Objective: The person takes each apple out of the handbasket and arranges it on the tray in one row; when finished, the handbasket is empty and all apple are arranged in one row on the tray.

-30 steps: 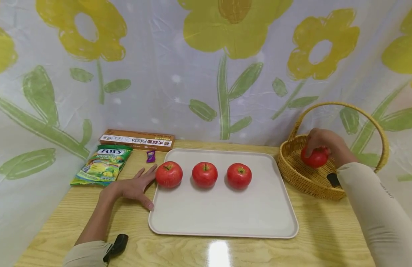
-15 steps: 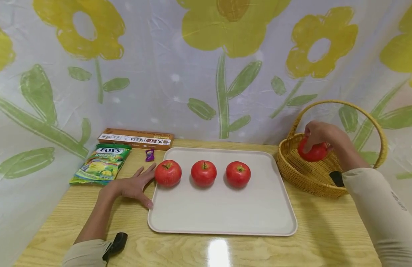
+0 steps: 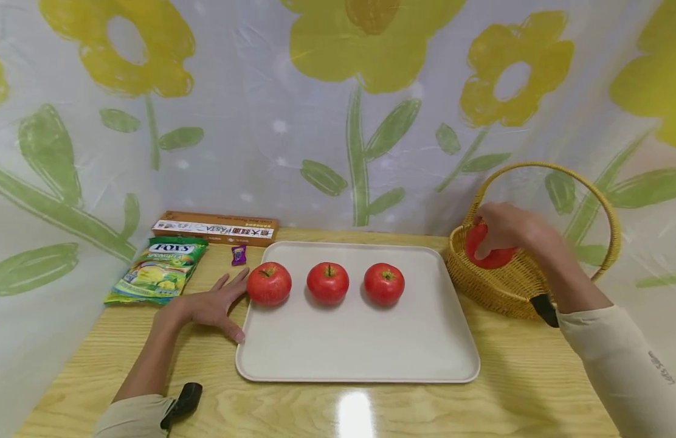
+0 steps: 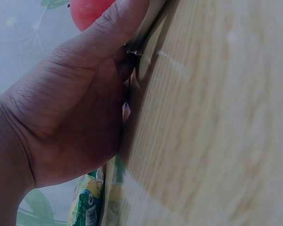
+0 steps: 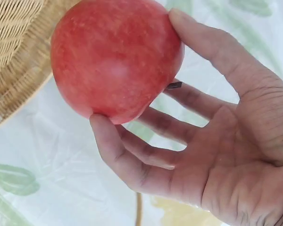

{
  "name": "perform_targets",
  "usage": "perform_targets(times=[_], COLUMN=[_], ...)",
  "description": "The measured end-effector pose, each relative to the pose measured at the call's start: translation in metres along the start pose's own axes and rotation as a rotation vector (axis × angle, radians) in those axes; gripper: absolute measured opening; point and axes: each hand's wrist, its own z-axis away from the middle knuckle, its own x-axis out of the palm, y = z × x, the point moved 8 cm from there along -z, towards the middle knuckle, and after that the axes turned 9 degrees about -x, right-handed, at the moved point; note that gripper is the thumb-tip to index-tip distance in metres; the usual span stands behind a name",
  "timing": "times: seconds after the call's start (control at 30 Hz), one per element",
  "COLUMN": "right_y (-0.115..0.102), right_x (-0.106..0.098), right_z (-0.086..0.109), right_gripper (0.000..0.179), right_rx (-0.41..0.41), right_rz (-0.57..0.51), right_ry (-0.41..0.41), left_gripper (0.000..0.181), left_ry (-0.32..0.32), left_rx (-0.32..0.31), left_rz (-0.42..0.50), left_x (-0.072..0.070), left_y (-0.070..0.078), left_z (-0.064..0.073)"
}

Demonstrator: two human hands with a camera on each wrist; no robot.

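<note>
My right hand (image 3: 513,228) grips a red apple (image 5: 115,61) between thumb and fingertips, over the left part of a wicker basket (image 3: 493,286). In the right wrist view the basket's rim lies beside the apple, and a dark stem shows toward the palm. My left hand (image 3: 209,310), fingers spread, rests at the left edge of a white tray (image 3: 360,347), the thumb at its rim. Three red apples sit in a row on the tray; the left apple (image 3: 269,284) is near the left fingertips, then the middle apple (image 3: 327,284) and the right apple (image 3: 384,285).
A green candy bag (image 3: 157,271) lies left of the tray. Behind it are a pasta box (image 3: 214,228) and a small purple candy (image 3: 239,255). The basket's tall handle (image 3: 600,201) arches beside my right arm. A flowered curtain (image 3: 250,121) hangs behind the wooden table (image 3: 283,407).
My right hand has lifted the gripped apple and moved it left toward the basket's tray-side rim. The left hand stays at the tray edge. The head view has shifted slightly.
</note>
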Motion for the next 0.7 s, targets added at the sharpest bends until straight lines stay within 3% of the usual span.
perform_targets(times=[0.47,0.7], right_y=[-0.052,-0.062], right_x=[0.037,0.067], right_z=[-0.017,-0.034], right_gripper=[0.057,0.056], right_rx=[-0.155,-0.162], right_rz=[-0.114,-0.134], right_ry=[-0.032,-0.094], left_gripper=[0.138,0.137], left_ry=[-0.011,0.005], left_rx=[-0.004,-0.003], left_rz=[-0.004,-0.017], left_x=[-0.002,0.001], left_y=[0.0,-0.002], left_z=[-0.002,0.004])
